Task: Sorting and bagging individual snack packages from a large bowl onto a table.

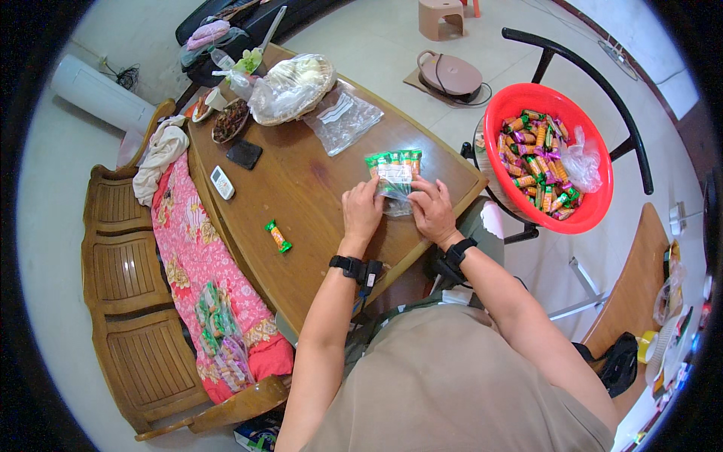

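Note:
A clear plastic bag [395,173] lies on the wooden table, with a row of green-and-orange wrapped snacks [393,157] in its far end and a white label across it. My left hand [363,209] grips the bag's near left edge. At the near right edge, the fingers of my right hand [434,211] are pinched on the same plastic. Some loose film shows between both hands. One single wrapped snack [278,236] lies apart on the table, left of my left hand.
A red basin [493,128] full of wrapped snacks and a clear bag stands on a black-framed chair at the right. Flat empty bags [343,120], a covered basket [292,89], a remote [222,183] and a black phone-like slab [245,154] lie on the table. Filled snack bags [222,331] rest on the bench.

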### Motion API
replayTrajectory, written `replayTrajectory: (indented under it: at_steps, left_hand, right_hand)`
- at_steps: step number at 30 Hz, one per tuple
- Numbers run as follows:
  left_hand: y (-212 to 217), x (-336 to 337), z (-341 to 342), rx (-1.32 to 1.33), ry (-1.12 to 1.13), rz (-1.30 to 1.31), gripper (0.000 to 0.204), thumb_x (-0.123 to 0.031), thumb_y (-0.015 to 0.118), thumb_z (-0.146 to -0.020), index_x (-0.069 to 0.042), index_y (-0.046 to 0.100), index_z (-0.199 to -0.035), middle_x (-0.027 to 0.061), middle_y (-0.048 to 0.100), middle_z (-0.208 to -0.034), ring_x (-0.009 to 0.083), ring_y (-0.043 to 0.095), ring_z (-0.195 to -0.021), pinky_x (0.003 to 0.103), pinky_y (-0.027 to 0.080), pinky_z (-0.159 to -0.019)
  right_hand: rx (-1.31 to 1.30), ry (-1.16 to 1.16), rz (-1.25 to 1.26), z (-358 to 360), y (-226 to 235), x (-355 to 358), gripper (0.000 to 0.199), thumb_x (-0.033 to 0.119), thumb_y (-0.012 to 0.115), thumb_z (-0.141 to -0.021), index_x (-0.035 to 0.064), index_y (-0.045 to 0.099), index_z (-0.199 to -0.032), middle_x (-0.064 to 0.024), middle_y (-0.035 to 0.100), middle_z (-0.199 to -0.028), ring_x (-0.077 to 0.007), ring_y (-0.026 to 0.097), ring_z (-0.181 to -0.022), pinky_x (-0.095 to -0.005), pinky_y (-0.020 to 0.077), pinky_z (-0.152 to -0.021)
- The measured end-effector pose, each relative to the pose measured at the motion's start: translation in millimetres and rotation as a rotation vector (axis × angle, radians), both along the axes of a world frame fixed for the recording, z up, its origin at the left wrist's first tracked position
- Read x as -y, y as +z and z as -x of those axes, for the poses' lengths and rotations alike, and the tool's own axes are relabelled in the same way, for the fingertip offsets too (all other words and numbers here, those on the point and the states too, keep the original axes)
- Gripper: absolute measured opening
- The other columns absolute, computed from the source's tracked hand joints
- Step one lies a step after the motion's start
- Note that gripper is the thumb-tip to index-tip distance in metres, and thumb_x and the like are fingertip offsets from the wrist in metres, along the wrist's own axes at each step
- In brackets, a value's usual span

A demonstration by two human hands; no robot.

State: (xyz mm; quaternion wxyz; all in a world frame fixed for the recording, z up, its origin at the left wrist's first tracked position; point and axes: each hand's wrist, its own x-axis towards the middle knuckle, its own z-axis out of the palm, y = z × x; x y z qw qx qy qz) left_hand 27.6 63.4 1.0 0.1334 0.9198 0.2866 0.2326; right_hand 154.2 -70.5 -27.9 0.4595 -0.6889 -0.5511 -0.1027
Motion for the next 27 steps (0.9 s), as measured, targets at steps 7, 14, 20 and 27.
replayTrajectory:
  at_steps: [7, 14, 20, 27]
  left_hand:
    - [-2, -3, -2, 0.092, 0.020, 0.021, 0.033, -0.014, 0.066, -0.075, -0.010, 0.063, -0.107, 0.0084, 0.064, -0.086, 0.0261, 0.061, -0.083, 0.039, 0.040, -0.076]
    - [5, 3, -7, 0.093, 0.099, -0.006, 0.025, -0.018, 0.070, -0.074, -0.011, 0.065, -0.098, 0.0073, 0.068, -0.087, 0.0237, 0.063, -0.079, 0.036, 0.039, -0.076]
    - [6, 3, -7, 0.094, 0.111, -0.033, 0.019, -0.021, 0.070, -0.075, -0.012, 0.065, -0.092, 0.0064, 0.068, -0.081, 0.0232, 0.063, -0.075, 0.036, 0.039, -0.075]
    - [6, 3, -10, 0.115, 0.126, -0.071, 0.016, -0.024, 0.069, -0.078, -0.014, 0.065, -0.089, 0.0061, 0.068, -0.080, 0.0231, 0.061, -0.072, 0.035, 0.038, -0.075]
  right_hand:
    - [-0.009, 0.007, 0.001, 1, 2, 0, 0.017, 0.010, 0.065, -0.079, 0.0117, 0.057, -0.095, -0.0079, 0.057, -0.115, -0.0276, 0.052, -0.118, -0.0533, 0.0346, -0.097]
    - [-0.014, 0.008, 0.003, 0, 1, 0, 0.017, 0.010, 0.064, -0.080, 0.0118, 0.056, -0.096, -0.0081, 0.057, -0.114, -0.0276, 0.052, -0.119, -0.0534, 0.0347, -0.098]
    - [-0.012, -0.001, 0.011, 1, 3, -1, 0.017, 0.011, 0.064, -0.081, 0.0117, 0.056, -0.096, -0.0076, 0.057, -0.115, -0.0269, 0.052, -0.119, -0.0529, 0.0343, -0.098]
    - [-0.029, -0.001, 0.009, 1, 6, 0, 0.016, 0.011, 0.063, -0.082, 0.0115, 0.056, -0.096, -0.0075, 0.057, -0.114, -0.0266, 0.052, -0.119, -0.0526, 0.0332, -0.099]
